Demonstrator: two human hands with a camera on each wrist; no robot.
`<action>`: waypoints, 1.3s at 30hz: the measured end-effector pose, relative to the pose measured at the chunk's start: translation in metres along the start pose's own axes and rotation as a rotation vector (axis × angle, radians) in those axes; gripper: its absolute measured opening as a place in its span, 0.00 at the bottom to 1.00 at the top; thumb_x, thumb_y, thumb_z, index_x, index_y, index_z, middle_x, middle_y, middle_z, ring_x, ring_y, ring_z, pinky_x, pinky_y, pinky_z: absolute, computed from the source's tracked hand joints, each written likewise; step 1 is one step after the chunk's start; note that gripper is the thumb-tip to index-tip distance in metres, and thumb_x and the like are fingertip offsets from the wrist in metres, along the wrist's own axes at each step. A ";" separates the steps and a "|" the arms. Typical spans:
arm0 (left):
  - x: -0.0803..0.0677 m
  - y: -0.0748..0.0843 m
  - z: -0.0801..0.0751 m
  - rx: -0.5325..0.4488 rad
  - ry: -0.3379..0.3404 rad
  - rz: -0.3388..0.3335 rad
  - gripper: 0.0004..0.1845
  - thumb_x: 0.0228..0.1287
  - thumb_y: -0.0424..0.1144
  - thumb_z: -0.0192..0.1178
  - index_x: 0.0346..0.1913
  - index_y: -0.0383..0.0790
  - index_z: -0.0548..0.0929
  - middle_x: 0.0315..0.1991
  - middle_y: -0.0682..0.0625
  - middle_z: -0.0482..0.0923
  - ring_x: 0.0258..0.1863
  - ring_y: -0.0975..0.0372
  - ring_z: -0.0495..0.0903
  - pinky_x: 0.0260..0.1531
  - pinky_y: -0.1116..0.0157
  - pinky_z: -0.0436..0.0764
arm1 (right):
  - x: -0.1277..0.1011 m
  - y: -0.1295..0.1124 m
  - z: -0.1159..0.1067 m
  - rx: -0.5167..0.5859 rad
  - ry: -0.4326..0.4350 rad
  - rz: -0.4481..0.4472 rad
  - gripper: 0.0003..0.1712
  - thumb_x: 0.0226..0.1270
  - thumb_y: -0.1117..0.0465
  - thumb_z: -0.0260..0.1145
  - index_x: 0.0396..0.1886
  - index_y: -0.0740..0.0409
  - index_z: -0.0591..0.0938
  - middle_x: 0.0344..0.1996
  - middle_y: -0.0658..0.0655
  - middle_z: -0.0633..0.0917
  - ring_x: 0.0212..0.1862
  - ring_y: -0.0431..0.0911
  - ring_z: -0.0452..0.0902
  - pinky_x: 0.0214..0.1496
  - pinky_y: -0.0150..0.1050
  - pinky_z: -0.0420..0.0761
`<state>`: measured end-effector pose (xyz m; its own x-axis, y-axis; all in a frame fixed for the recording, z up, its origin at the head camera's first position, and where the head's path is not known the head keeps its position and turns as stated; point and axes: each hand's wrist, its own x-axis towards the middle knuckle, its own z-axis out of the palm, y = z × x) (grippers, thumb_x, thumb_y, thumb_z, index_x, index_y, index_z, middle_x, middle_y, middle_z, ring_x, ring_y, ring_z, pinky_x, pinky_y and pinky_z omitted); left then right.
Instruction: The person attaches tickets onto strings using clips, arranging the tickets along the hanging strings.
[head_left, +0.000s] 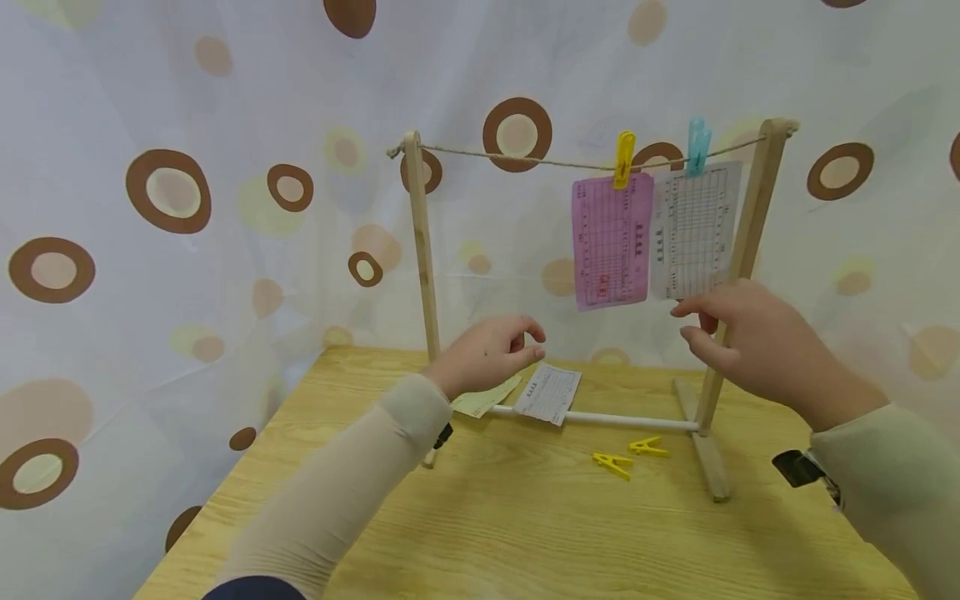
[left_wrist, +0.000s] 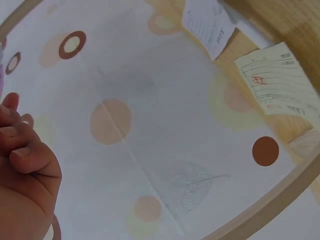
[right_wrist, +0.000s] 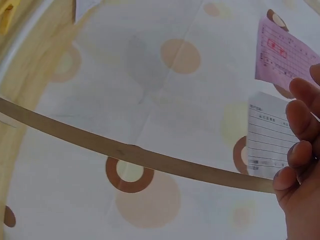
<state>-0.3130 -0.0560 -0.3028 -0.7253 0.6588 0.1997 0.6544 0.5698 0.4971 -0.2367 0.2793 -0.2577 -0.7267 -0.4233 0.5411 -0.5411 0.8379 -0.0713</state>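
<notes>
Both of the person's hands are up in front of a wooden frame, with nothing in either. The left hand [head_left: 491, 354] is just before the left post [head_left: 422, 267], its fingers loosely bent inward and the thumb a little apart from them. Beside it, below the fingertips, a pale slip [head_left: 550, 393] lies across the white bar [head_left: 633, 421] low on the frame, and a yellow slip [head_left: 487, 398] with a red stamp shows partly from behind the wrist. The right hand [head_left: 765, 350] is up at the right post [head_left: 756, 200], fingers half curled, with a gap between forefinger and thumb; its fingertips come right by the lower edge of the white slip [head_left: 697, 229], and I can't tell whether they touch it. That slip hangs from the string [head_left: 525, 159] under a blue clip [head_left: 698, 148]. Next to it, on the left, the pink slip [head_left: 612, 242] hangs under a yellow clip [head_left: 624, 160], the neighbouring edges of the two close together. On the wooden table [head_left: 525, 533], near the foot of the right post, lie two spare clips [head_left: 612, 465], both yellow. A curtain [head_left: 225, 333] with brown rings and pale spots fills the background.
</notes>
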 end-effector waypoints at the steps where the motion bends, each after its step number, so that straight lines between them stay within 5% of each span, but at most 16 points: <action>1: -0.001 -0.003 0.004 -0.001 -0.004 -0.004 0.15 0.77 0.49 0.56 0.57 0.46 0.80 0.28 0.52 0.75 0.21 0.64 0.68 0.26 0.66 0.71 | -0.003 0.002 0.005 0.004 -0.019 0.007 0.11 0.64 0.63 0.68 0.45 0.57 0.88 0.26 0.45 0.74 0.35 0.45 0.67 0.38 0.46 0.69; 14: 0.002 -0.040 0.047 0.086 -0.087 -0.074 0.19 0.76 0.52 0.57 0.62 0.48 0.77 0.31 0.54 0.74 0.24 0.65 0.70 0.26 0.67 0.70 | -0.041 0.013 0.058 0.180 -0.322 0.154 0.14 0.74 0.54 0.65 0.54 0.53 0.84 0.32 0.46 0.77 0.36 0.45 0.70 0.40 0.46 0.71; 21: 0.013 -0.056 0.063 0.086 -0.123 -0.106 0.20 0.75 0.50 0.60 0.63 0.45 0.77 0.36 0.53 0.74 0.33 0.63 0.73 0.34 0.65 0.74 | -0.061 0.026 0.087 0.267 -0.407 0.226 0.17 0.74 0.53 0.65 0.57 0.54 0.82 0.30 0.46 0.75 0.24 0.40 0.62 0.31 0.39 0.68; 33: 0.037 -0.078 0.089 0.108 -0.281 -0.202 0.23 0.71 0.49 0.64 0.66 0.52 0.75 0.42 0.55 0.76 0.41 0.62 0.76 0.44 0.62 0.75 | -0.089 0.044 0.126 0.314 -0.531 0.300 0.18 0.73 0.55 0.65 0.58 0.57 0.82 0.31 0.48 0.77 0.29 0.42 0.68 0.32 0.41 0.71; 39: 0.037 -0.082 0.092 0.116 -0.274 -0.252 0.24 0.72 0.48 0.64 0.67 0.51 0.75 0.41 0.56 0.76 0.39 0.62 0.76 0.42 0.62 0.75 | -0.096 0.047 0.136 0.325 -0.564 0.325 0.20 0.73 0.56 0.65 0.61 0.57 0.81 0.26 0.48 0.75 0.23 0.42 0.66 0.27 0.39 0.68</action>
<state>-0.3742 -0.0331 -0.4143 -0.7928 0.5887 -0.1577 0.4939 0.7722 0.3998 -0.2496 0.3127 -0.4268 -0.9323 -0.3571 -0.0581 -0.2955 0.8442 -0.4473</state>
